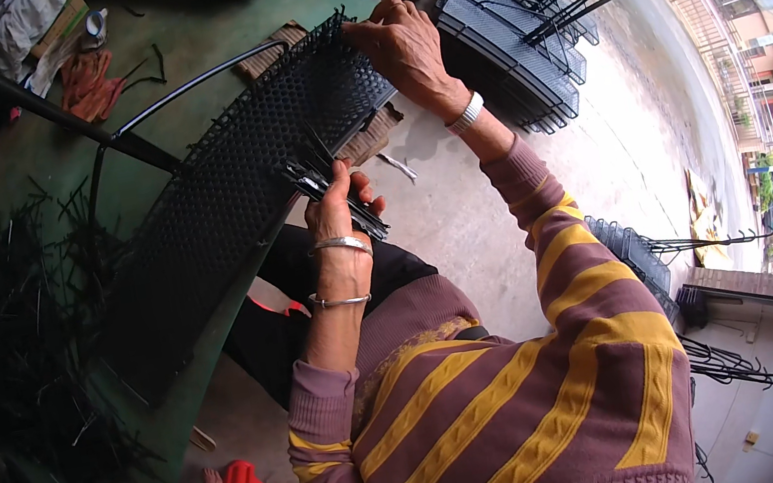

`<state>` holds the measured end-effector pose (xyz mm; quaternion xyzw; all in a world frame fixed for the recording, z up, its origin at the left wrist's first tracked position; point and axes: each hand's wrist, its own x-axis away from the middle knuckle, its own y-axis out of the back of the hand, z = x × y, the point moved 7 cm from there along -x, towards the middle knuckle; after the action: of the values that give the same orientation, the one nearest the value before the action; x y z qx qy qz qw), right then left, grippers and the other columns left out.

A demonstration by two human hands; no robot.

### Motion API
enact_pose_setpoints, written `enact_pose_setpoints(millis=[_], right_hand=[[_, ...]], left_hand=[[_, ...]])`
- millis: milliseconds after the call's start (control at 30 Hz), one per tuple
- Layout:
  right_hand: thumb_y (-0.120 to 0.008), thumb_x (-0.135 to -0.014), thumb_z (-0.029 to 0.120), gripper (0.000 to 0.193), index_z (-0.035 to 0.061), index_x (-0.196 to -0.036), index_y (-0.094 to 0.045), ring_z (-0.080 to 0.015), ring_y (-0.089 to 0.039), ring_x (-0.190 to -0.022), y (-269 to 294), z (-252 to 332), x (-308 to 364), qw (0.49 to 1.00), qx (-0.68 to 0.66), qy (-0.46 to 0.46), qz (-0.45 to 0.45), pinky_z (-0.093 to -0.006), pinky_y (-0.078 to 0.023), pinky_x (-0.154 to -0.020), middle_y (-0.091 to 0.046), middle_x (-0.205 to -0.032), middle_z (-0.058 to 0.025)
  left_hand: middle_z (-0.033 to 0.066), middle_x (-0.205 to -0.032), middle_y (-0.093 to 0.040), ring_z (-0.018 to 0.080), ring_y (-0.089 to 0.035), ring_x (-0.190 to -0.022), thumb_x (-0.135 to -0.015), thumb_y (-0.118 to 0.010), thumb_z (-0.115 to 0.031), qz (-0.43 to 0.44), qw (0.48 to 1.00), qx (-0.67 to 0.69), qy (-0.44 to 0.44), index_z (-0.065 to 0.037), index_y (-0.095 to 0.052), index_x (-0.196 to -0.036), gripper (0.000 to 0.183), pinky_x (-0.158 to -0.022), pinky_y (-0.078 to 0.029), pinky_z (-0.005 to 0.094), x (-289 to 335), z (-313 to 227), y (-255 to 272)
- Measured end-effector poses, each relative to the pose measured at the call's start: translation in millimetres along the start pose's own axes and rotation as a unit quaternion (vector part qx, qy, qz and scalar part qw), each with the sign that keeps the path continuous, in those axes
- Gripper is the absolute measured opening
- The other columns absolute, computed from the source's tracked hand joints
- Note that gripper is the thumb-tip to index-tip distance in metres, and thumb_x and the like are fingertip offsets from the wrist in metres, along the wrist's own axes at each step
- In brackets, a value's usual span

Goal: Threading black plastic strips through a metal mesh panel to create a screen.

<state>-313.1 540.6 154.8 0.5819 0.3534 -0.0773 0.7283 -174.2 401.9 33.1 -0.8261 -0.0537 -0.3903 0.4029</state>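
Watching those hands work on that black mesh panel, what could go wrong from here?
The long black mesh panel overhangs the green table edge, so it might tip or slide. The left hand grips a loose bundle of black ties; some could slip out. The right hand presses the panel's spiky end and might get pricked.

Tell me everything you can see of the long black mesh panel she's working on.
The black mesh panel is long and narrow, perforated with small holes, apparently plastic or coated metal. It lies slanted over the green table's edge. The right hand grips its far end; the left hand, holding black ties, rests at its near edge.
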Motion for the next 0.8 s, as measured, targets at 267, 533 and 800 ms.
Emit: enact_pose_setpoints(millis=[267, 533, 800], right_hand=[[-0.063, -0.094, 0.025, 0.029, 0.0076, -0.117, -0.068, -0.0178, -0.061, -0.076, 21.8, 26.8, 16.9, 0.969, -0.221, -0.099, 0.058, -0.0305, -0.048, -0.067, -0.063, -0.087, -0.0073], [-0.064, -0.094, 0.023, 0.027, -0.0029, -0.098, -0.067, -0.0095, -0.061, -0.075, -2.3, 39.2, 38.7, 0.761, -0.536, -0.210, 0.299, -0.0260, -0.050, -0.069, -0.067, -0.080, -0.0054], [-0.063, -0.095, 0.019, 0.023, -0.0026, -0.101, -0.066, -0.0105, -0.065, -0.073, 1.5, 35.5, 40.8, 0.767, -0.525, -0.185, 0.320, -0.0248, -0.052, -0.068, -0.068, -0.079, -0.0056]], left_hand=[[0.0029, -0.072, -0.062, 0.0077, -0.048, -0.057, -0.086, -0.074, -0.029, 0.046, 0.997, -0.010, -0.067, -0.003, -0.065, -0.093, 0.028, -0.048, -0.039, 0.0235, 0.9, -6.8, -7.0], [0.0092, -0.086, -0.071, 0.0073, -0.051, -0.058, -0.086, -0.073, -0.025, 0.015, 0.994, -0.091, -0.051, -0.007, -0.069, -0.102, 0.024, -0.045, -0.035, 0.0207, 14.7, -6.7, -16.7], [0.0066, -0.090, -0.074, 0.0063, -0.057, -0.062, -0.084, -0.072, -0.029, 0.007, 0.990, -0.123, -0.071, -0.006, -0.070, -0.098, 0.027, -0.047, -0.037, 0.0178, 21.2, -11.8, -22.3]])
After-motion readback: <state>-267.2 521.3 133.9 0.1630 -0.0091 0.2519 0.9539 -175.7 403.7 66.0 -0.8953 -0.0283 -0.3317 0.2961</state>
